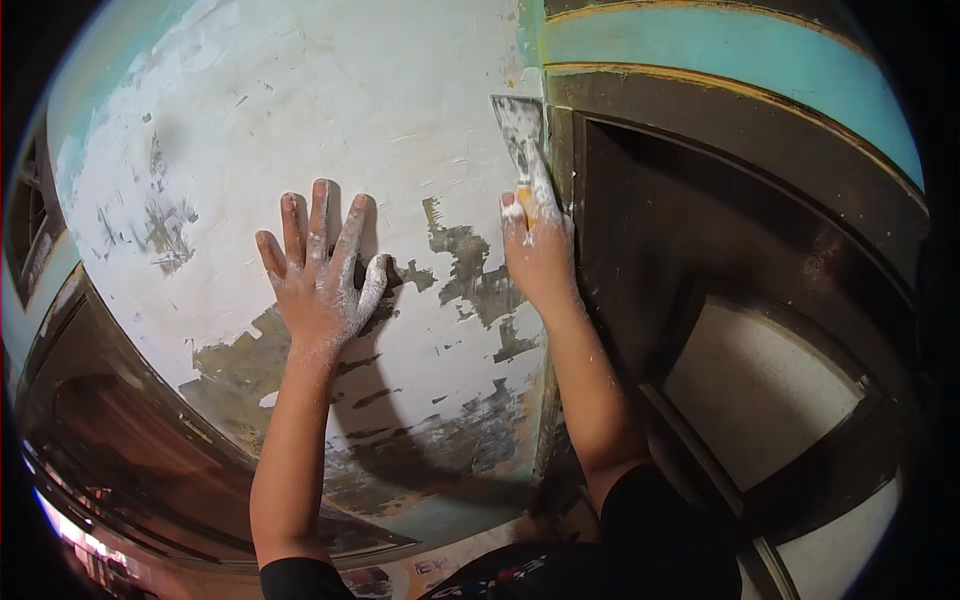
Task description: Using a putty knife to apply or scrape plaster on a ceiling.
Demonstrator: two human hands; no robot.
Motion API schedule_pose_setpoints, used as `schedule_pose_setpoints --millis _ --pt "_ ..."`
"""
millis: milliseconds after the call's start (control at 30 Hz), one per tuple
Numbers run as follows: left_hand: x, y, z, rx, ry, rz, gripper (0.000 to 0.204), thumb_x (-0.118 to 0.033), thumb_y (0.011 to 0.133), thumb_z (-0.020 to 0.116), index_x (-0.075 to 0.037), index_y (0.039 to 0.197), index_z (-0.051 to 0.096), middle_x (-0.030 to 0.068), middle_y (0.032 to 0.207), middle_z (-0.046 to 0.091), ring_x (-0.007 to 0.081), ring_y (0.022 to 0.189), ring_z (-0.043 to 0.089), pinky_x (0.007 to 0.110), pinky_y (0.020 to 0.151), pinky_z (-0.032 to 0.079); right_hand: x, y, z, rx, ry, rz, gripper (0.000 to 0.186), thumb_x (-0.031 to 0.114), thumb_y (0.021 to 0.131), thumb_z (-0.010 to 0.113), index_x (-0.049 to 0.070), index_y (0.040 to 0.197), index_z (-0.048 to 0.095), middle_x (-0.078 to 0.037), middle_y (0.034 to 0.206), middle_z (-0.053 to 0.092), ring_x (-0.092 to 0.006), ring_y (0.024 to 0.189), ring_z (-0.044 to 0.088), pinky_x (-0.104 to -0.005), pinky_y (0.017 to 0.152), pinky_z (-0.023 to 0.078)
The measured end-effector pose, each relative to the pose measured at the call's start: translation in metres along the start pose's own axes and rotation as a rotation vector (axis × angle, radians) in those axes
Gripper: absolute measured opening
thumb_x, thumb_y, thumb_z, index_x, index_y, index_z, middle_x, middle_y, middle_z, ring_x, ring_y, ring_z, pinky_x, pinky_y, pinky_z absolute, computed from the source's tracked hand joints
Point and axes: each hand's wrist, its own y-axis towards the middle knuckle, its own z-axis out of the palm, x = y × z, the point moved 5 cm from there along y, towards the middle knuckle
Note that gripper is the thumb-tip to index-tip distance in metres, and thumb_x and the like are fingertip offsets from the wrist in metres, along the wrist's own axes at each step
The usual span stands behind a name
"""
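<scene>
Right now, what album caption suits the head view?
Left hand spread over the patchy wall, right hand holding a scraper beside the dark frame.

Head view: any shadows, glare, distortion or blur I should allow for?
Head view: the left hand casts a shadow on the wall, to its right; head view, right side: dim within the brown frame; head view, lower-left rim: bright glare; head view, upper right: the turquoise band bends with the fisheye; head view: the scraper shows no obvious blur.
</scene>
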Motion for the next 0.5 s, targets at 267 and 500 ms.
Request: schedule_pose_setpoints --millis 267,500 --pt "0.001 0.0 -0.001 -0.007 0.012 -0.006 0.06 -0.038 0.076 0.063 -0.029 0.133 0.047 0.003 0.149 0.028 0.03 0.139 0.017 0.051 0.11 0.003 -0.009 -0.011 0.0 -0.03 0.015 -0.071 0.049 0.004 0.086 0.052 0.002 0.133 0.039 -0.027 0.106 0.058 -0.0429 0.101 0.055 -0.0381 0.085 0.045" --pt "0.003 -0.001 0.001 0.02 0.03 -0.019 0.062 -0.039 0.075 0.064 -0.028 0.134 0.047 0.003 0.149 0.027 0.0299 0.139 0.017 0.051 0.11 0.005 -0.018 -0.03 0.012 -0.005 0.814 0.277 0.05 0.013 0.093 0.047 0.007 0.14 0.031 -0.006 0.082 0.052 -0.012 0.064 0.047 -0.0236 0.06 0.043"
